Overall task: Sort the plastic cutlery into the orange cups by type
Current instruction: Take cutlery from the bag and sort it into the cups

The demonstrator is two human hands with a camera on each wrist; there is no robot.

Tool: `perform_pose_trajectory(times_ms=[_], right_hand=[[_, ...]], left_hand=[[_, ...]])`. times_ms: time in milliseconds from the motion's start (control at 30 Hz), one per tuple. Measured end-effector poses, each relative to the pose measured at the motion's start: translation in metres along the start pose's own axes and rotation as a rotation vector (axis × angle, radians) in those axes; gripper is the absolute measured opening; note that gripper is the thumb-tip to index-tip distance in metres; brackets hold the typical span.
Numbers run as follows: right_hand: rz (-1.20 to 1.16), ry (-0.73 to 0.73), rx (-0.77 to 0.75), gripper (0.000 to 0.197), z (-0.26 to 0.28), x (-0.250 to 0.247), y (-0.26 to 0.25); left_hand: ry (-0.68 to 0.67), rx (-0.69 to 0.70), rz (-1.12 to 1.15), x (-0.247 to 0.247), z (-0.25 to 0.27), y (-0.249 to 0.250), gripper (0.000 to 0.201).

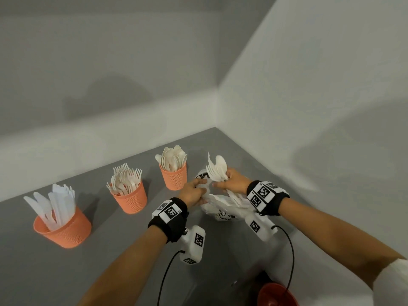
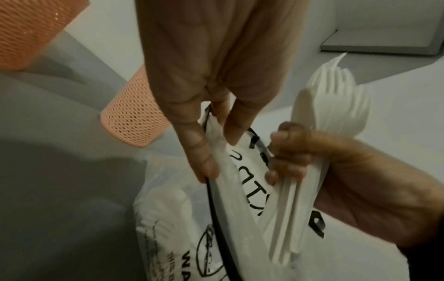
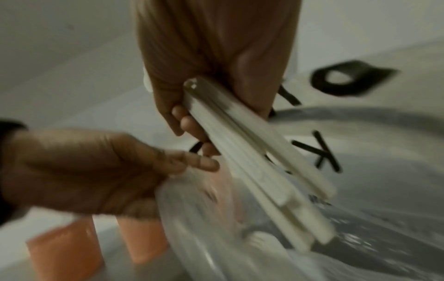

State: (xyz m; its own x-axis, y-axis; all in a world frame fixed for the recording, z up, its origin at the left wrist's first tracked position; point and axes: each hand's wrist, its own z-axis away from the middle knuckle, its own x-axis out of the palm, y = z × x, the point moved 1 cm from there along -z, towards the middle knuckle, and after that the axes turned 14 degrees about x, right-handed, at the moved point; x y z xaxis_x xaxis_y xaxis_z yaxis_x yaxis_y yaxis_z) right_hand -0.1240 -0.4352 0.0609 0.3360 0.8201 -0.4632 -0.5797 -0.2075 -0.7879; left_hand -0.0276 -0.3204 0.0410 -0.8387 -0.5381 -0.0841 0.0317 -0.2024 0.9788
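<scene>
White plastic cutlery [image 1: 217, 171], a mixed bundle of smooth forks and spoons, is standing up out of the right hand [image 1: 231, 181], whose fingers are curling tightly round the handles just above a crinkled white plastic bag [image 1: 223, 209] printed with black lettering. The left hand [image 1: 194, 192] is pinching the bag's thin, glossy rim between thumb and fingers, holding the mouth apart right beside the right hand.

Three orange plastic cups with a perforated mesh texture are standing in a row on the flat grey table [image 1: 106, 250]: the leftmost cup [image 1: 63, 228] is holding flat white knives, the middle cup [image 1: 130, 198] pronged forks, and the far cup [image 1: 173, 176] rounded spoons. The far cup is sitting just beside the bag.

The head view alone is showing all three cups and their contents, plus a red round object [image 1: 277, 294] at the lower edge. The left wrist view is revealing the fork tines [image 2: 336, 98] fanning above the right fist and more cutlery dimly visible through the bag's translucent film. The right wrist view, blurred, is showing the squared handle ends [image 3: 300, 218] splaying downward toward the bag's open mouth.
</scene>
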Motion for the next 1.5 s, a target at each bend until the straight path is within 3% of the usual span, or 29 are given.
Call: perform_pose_trajectory(times_ms=[100, 233, 367, 467, 567, 633, 800, 933, 967, 1033, 1067, 1100, 1167, 1233, 1333, 1433, 1500], right_hand=[[-0.145, 0.018, -0.035, 0.03, -0.002, -0.004, -0.025], [-0.504, 0.02, -0.059, 0.031, -0.01, 0.004, -0.053], [-0.69, 0.016, -0.044, 0.03, -0.02, 0.032, -0.075], [-0.758, -0.019, -0.04, 0.03, -0.021, 0.06, -0.087], [-0.759, -0.03, -0.053, 0.027, -0.022, 0.1, -0.095], [-0.701, -0.05, -0.045, 0.018, -0.021, 0.128, -0.095], [-0.651, -0.011, 0.052, 0.027, -0.023, 0.169, -0.096], [-0.383, 0.084, -0.003, 0.019, -0.03, 0.183, -0.091], [-0.321, 0.076, -0.046, 0.015, -0.025, 0.186, -0.093], [-0.281, 0.023, -0.124, 0.015, -0.019, 0.196, -0.094], [-0.271, -0.012, -0.151, 0.012, -0.016, 0.202, -0.094], [-0.252, -0.032, -0.167, 0.022, -0.016, 0.208, -0.092], [-0.139, -0.049, -0.192, 0.044, -0.014, 0.216, -0.089], [-0.028, -0.089, -0.233, 0.039, -0.016, 0.217, -0.088], [-0.033, -0.255, -0.179, 0.013, -0.013, 0.205, -0.098], [-0.149, -0.516, -0.052, 0.003, -0.009, 0.195, -0.104], [-0.239, -0.601, -0.009, 0.016, -0.007, 0.194, -0.104]], left_hand=[[0.006, 0.082, -0.172, -0.007, 0.005, 0.006, 0.033], [0.324, 0.221, -0.165, -0.03, 0.014, 0.011, 0.026], [0.39, 0.017, 0.345, -0.055, 0.031, 0.005, 0.019], [0.368, -0.117, 0.611, -0.065, 0.042, -0.005, 0.04], [0.366, -0.128, 0.838, -0.076, 0.052, -0.003, 0.057], [0.356, -0.094, 0.887, -0.083, 0.06, 0.001, 0.055], [0.367, -0.076, 0.682, -0.105, 0.076, -0.012, 0.033], [0.34, 0.022, 0.354, -0.124, 0.084, -0.013, 0.016], [0.327, 0.067, 0.294, -0.127, 0.084, -0.011, 0.018], [0.326, 0.117, 0.2, -0.132, 0.08, -0.009, 0.049], [0.366, 0.128, 0.177, -0.133, 0.078, -0.009, 0.059], [0.436, 0.145, 0.153, -0.133, 0.076, -0.009, 0.058], [0.623, 0.171, 0.132, -0.134, 0.075, -0.01, 0.04], [0.708, 0.192, 0.173, -0.137, 0.075, -0.012, 0.03], [0.619, 0.212, 0.171, -0.143, 0.077, -0.016, 0.011], [0.413, 0.211, 0.167, -0.147, 0.085, -0.014, 0.03], [0.309, 0.216, 0.183, -0.147, 0.09, -0.011, 0.034]])
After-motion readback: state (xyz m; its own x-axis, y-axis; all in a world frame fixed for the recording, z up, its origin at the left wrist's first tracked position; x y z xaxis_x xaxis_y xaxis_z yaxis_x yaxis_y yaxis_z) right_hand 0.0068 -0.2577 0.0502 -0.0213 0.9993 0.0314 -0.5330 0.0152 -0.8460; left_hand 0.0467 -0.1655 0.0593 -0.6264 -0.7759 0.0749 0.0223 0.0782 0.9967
